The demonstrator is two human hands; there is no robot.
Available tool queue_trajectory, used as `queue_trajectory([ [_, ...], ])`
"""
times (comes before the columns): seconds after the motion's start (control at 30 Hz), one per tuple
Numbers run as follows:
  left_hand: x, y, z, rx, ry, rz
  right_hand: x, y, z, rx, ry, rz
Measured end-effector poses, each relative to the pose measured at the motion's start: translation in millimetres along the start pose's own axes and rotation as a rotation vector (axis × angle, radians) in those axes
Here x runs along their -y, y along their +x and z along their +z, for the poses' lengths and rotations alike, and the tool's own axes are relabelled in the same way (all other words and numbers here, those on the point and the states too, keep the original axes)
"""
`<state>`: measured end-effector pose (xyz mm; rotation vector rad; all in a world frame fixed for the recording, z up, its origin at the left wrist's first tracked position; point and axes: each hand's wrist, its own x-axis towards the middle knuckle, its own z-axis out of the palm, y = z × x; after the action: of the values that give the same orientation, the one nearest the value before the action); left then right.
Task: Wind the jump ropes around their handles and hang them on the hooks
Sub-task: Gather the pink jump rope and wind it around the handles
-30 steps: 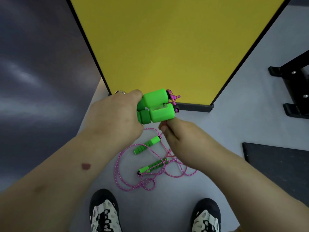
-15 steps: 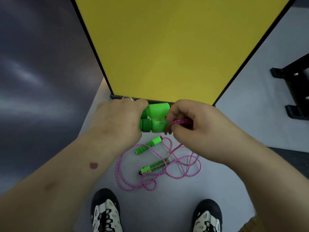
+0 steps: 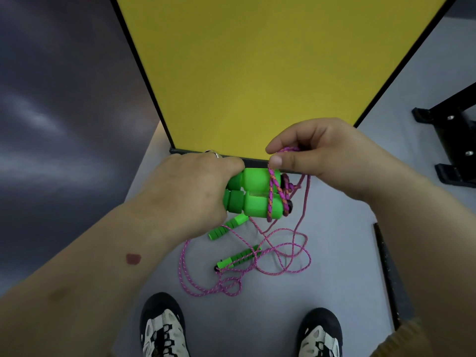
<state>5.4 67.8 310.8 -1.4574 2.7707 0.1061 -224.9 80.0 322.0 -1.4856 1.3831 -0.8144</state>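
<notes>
In the head view I see the left hand [image 3: 190,191] at the middle of the picture, its fingers curled tight around the two green handles [image 3: 253,195], which lie side by side, one above the other. The ends of the handles stick out from the fist toward 3 o'clock. The right hand [image 3: 332,155] is at 2 o'clock from the handles and just above them; its thumb and fingers pinch the pink rope [image 3: 273,191]. This rope already crosses the outer ends of both handles in a few turns, and from the pinch a loose part hangs down toward the floor [image 3: 342,253].

At 6 o'clock from the held handles, a second jump rope [image 3: 239,256] lies on the grey floor, with its two thin green handles apart from each other and its pink cord in loose, tangled loops around them. I cannot tell where the hanging cord ends among these loops.

At 12 o'clock stands a yellow panel [image 3: 270,68] with a dark frame. At 3 o'clock I see a black stand [image 3: 453,140]. At 6 o'clock, at the bottom edge, are two shoes [image 3: 164,331].
</notes>
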Motion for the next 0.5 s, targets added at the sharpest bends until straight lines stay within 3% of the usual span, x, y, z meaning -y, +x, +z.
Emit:
queue_trajectory([
  [0.23, -1, 0, -5, -0.087, -0.021, -0.006, -14, 8, 5, 0.086, 0.195, 0.059],
  [0.37, -4, -1, -1, -0.062, -0.074, -0.027, -33, 7, 12, 0.100, 0.281, 0.188],
  [0.5, -3, 1, -4, -0.101, -0.134, -0.085, -53, 2, 19, 0.132, 0.178, 0.285],
])
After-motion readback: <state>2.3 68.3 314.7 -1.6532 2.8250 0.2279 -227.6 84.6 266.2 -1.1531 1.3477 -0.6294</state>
